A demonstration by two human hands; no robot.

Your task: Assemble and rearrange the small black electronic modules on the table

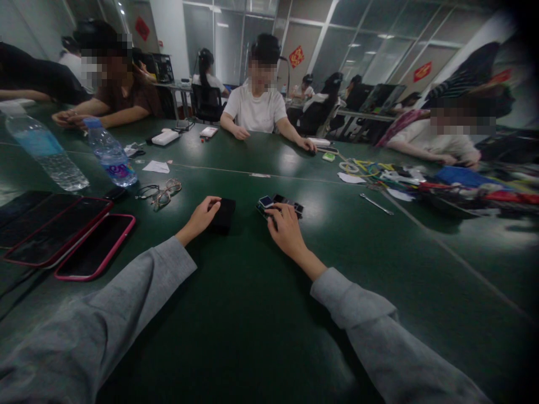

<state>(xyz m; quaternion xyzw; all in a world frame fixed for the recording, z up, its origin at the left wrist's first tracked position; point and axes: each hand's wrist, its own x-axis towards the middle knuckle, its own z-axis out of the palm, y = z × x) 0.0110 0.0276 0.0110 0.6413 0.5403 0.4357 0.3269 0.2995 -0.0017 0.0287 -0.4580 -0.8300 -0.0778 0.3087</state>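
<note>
Your left hand (201,217) grips the near edge of a small black box (223,214) lying on the green surface (252,314), while your right hand (286,229) rests curled over a cluster of small dark gadgets (280,203) just beside it, glasses (166,192) lying near.

At the frame's centre we see a black pouch (222,215) under our left hand (201,217), and small black pieces (280,204), one with a pale blue-white face, under our right hand (286,229). Our sleeves (126,314) are grey. The bench (252,314) is dark green. At lower left lie black phones (92,246) edged in pink-red. At upper left, clear bottles (110,152) carry blue caps, one with a purple label.
</note>
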